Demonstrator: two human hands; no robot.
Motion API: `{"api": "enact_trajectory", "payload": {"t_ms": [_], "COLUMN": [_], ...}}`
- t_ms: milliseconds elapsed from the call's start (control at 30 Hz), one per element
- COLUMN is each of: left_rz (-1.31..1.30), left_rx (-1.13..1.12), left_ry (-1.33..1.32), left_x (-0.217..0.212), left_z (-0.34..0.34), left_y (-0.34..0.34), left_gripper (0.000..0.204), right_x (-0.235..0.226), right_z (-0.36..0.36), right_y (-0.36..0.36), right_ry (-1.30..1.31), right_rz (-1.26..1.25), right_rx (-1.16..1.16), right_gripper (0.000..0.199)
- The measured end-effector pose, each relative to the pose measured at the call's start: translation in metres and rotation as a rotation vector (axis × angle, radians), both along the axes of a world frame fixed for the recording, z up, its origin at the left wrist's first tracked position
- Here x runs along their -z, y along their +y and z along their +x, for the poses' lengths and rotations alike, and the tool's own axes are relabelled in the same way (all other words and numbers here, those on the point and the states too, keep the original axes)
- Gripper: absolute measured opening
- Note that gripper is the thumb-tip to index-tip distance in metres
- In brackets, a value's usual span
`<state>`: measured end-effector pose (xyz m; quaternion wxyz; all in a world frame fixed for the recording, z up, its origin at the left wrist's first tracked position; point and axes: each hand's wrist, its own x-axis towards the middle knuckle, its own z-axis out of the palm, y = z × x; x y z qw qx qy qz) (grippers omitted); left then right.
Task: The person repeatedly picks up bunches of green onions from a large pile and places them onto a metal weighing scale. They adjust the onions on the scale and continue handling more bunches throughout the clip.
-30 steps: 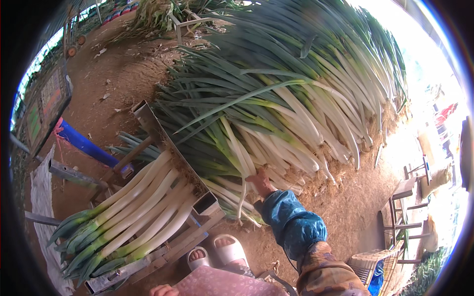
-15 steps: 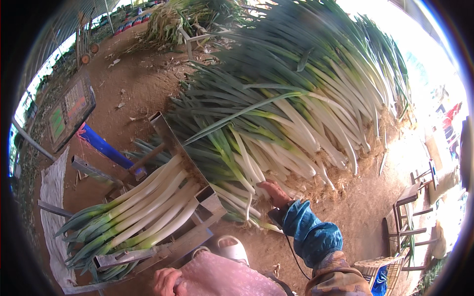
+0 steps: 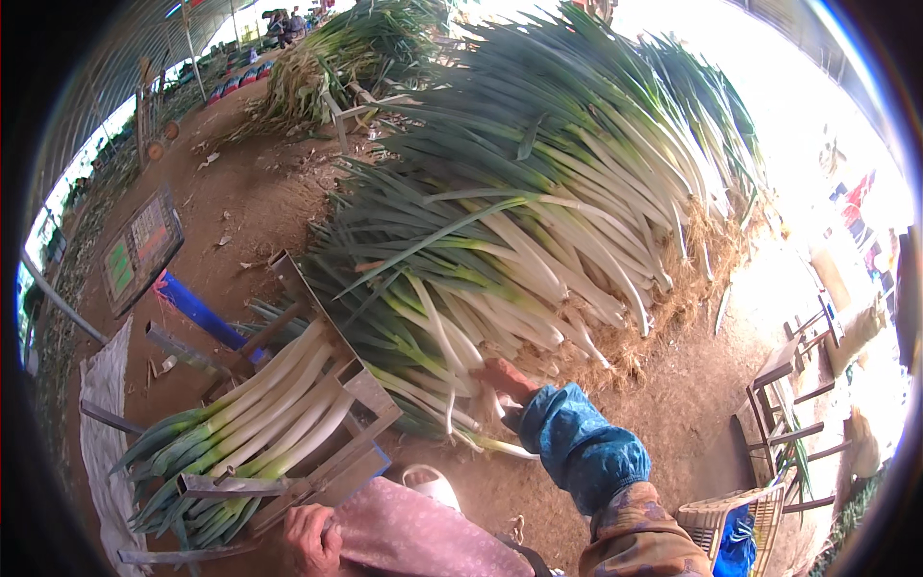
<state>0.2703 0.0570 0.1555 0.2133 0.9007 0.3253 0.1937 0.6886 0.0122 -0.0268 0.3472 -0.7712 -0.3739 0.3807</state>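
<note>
Since the earlier frames, the right hand [image 3: 507, 383] had stayed at the root end of the big leek heap [image 3: 538, 240] while the view swung upward and rightward, bringing the left hand [image 3: 310, 539] into the lower edge.

Item 1: right hand, blue sleeve cover [image 3: 582, 460] over the forearm, reached into the white stalk ends at the near foot of the heap. Fingers were buried among the stalks; whether they had closed on a leek could not be told.

Item 2: left hand, resting closed on the knee, on pink patterned cloth [image 3: 413, 534], holding nothing visible.

Item 3: metal bundling frame [image 3: 361, 404], left of the heap and touching its leaves, holding a row of trimmed leeks [image 3: 245, 418] laid side by side.

Item 4: white shoe [image 3: 430, 484], just below the frame's near corner.

Item 5: blue bar [image 3: 202, 313] and flat scale [image 3: 141, 248], beyond the frame on bare soil.

Risk, as judged: a stalk drawn from the foot of the heap might drag neighbours loose and let upper leeks slide onto the dirt; a tug on tangled roots might snap a shaft. The frame's sheet edges sat near the reaching forearm.
</note>
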Motion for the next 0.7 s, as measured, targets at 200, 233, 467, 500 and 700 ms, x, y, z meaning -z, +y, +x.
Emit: {"api": "enact_trajectory", "payload": {"t_ms": [200,233,467,500,700], "left_rz": [-0.079,-0.081,-0.084,-0.092,-0.156], "left_rx": [-0.017,-0.014,0.014,0.012,-0.004], "left_ry": [0.174,0.176,0.193,0.187,0.147], "left_x": [-0.029,-0.033,-0.033,-0.032,-0.032], "left_z": [0.000,0.001,0.012,0.013,0.012], "left_y": [-0.003,-0.002,0.011,0.013,0.014], "left_gripper": [0.020,0.020,0.020,0.020,0.018], "right_x": [-0.013,-0.023,-0.037,-0.035,-0.035], "right_z": [0.086,0.104,0.148,0.150,0.162], "right_y": [0.012,0.020,0.060,0.062,0.018], "right_ry": [-1.014,-1.038,-1.118,-1.048,-1.141], "right_rz": [0.120,0.036,-0.285,-0.359,-0.233], "right_rx": [0.256,0.287,0.412,0.403,0.312], "right_gripper": [0.056,0.055,0.039,0.036,0.029]}}
